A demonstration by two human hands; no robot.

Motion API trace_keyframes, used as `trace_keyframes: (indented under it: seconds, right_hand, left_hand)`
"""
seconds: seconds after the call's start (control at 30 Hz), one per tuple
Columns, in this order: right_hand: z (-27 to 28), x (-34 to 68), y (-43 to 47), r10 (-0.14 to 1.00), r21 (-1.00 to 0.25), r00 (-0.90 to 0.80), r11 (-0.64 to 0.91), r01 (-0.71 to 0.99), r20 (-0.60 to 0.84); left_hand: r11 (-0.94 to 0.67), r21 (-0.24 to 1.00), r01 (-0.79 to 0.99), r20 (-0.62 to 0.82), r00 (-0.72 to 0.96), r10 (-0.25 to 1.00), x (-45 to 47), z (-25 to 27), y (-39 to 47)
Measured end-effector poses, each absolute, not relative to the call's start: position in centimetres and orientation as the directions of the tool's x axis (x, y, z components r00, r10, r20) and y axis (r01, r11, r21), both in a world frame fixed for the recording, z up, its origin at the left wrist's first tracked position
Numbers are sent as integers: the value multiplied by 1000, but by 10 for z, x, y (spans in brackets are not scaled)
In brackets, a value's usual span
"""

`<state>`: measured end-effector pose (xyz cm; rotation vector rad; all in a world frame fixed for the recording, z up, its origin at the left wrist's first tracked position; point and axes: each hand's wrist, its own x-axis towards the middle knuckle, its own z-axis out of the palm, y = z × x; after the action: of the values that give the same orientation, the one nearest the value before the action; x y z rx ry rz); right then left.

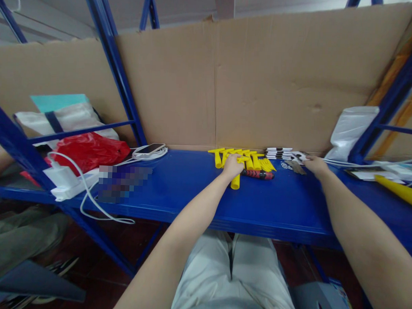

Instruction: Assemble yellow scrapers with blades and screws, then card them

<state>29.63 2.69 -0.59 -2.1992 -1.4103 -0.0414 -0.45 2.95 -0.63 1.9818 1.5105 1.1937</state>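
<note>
My left hand is closed around a yellow T-shaped plastic piece, whose round handle end points toward me. Behind and beside it lies a row of similar yellow T-shaped pieces, with several thin yellow parts at their right end. A screwdriver with a red and black handle lies just right of my left hand. My right hand reaches to the back right, fingers drawn together beside grey flat metal pieces and a stack of black-and-white packets. What its fingertips hold is too small to tell.
A cardboard wall backs the blue shelf table. At left are a phone on coiled cable, a red bag and a white power strip. A white plastic bag and yellow cone-like piece are at right.
</note>
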Motion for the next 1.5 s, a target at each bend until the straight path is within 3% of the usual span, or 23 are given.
trace_keyframes:
  seconds: [0.17, 0.33, 0.57, 0.87, 0.97, 1.03, 1.23, 1.5]
  right_hand:
    - [2, 282, 17, 840, -738, 509, -222, 637, 187]
    - [6, 276, 16, 816, -901, 561, -131, 413, 139]
    - [17, 280, 22, 522, -971, 834, -47, 235, 177]
    - [31, 279, 29, 269, -965, 939, 209, 160, 214]
    - [42, 265, 21, 297, -929, 946, 370, 14, 133]
    - [49, 253, 15, 388, -885, 920, 445, -137, 52]
    - [60, 223, 5, 585, -824, 811, 448, -348, -24]
    - [62, 205, -12, 731, -768, 682, 429, -476, -14]
  left_hand:
    - [-358, 718, 597, 397, 71, 915, -5, -5, 28]
    - [-346, 723, 598, 383, 69, 921, -5, -4, 26]
    - [-352, 705, 616, 387, 82, 919, -6, -2, 25]
    - [-322, 594, 737, 400, 77, 913, -10, -7, 31]
    - [-318, 573, 755, 413, 68, 908, -12, -8, 32]
    - [-312, 568, 762, 422, 57, 905, -12, -8, 33]
    - [-271, 615, 741, 405, -2, 915, -15, -7, 31]
    - [-159, 680, 716, 307, -82, 948, -19, -1, 24]
